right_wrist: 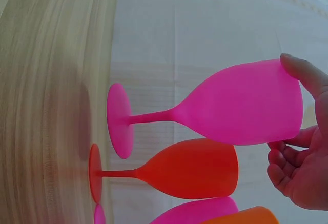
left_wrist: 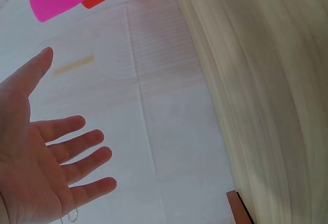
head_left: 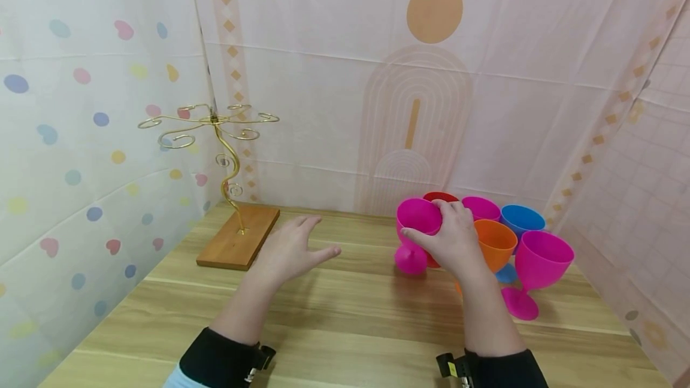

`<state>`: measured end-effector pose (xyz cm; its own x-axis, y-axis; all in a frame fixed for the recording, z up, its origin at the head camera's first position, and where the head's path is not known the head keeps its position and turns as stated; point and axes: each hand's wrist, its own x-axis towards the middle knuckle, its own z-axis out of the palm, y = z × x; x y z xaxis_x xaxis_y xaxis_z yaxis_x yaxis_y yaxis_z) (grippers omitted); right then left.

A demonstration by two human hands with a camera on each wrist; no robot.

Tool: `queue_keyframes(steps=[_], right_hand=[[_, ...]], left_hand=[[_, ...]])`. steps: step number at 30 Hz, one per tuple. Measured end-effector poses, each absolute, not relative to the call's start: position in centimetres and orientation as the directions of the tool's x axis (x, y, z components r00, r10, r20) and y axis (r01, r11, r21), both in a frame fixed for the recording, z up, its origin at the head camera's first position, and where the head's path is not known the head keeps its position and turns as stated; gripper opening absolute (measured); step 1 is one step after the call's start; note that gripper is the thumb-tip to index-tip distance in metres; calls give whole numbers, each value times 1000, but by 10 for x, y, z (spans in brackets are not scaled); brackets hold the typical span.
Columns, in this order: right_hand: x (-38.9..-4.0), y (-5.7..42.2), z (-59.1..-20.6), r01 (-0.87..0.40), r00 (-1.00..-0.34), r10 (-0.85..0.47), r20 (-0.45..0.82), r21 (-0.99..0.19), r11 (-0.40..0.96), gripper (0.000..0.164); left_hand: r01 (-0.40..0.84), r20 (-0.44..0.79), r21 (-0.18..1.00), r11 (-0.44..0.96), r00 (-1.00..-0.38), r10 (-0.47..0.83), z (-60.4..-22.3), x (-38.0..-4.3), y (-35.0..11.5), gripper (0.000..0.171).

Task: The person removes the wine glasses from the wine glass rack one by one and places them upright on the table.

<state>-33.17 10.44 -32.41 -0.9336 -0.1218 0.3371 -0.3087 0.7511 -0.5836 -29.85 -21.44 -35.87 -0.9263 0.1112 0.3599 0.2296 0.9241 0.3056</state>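
Note:
My right hand [head_left: 458,238] pinches a bright pink plastic goblet [head_left: 417,220] at its rim, thumb on one side and fingers on the other. In the right wrist view this upright goblet [right_wrist: 241,103] has its foot a little above the level of the foot of the red goblet [right_wrist: 195,167] beside it. My left hand [head_left: 286,250], spread with thumb apart and holding nothing, hovers over the table close to the wooden base [head_left: 237,238] of a gold wire stand [head_left: 233,160]. Curled arms fan out from the stand's top.
Right of the held goblet stand an orange goblet [head_left: 495,241], a blue goblet [head_left: 523,217], a pink goblet [head_left: 481,207] at the back and another pink goblet [head_left: 543,259] at the front right. Patterned curtains [head_left: 312,106] hang behind the wood-grain table [head_left: 345,328] and along both sides.

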Motion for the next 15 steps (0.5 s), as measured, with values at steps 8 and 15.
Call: queue_keyframes(steps=[8,15], right_hand=[[-337,107,-328,-276,-940,-110,324,-529,802,99],[-341,111,-332,-272,-938,-124,325,-462,844,102]], left_hand=[[204,302,273,940,-946,117,-363,-300,-213,88],[191,265,250,949,-956,122,-365,-301,-211,86]])
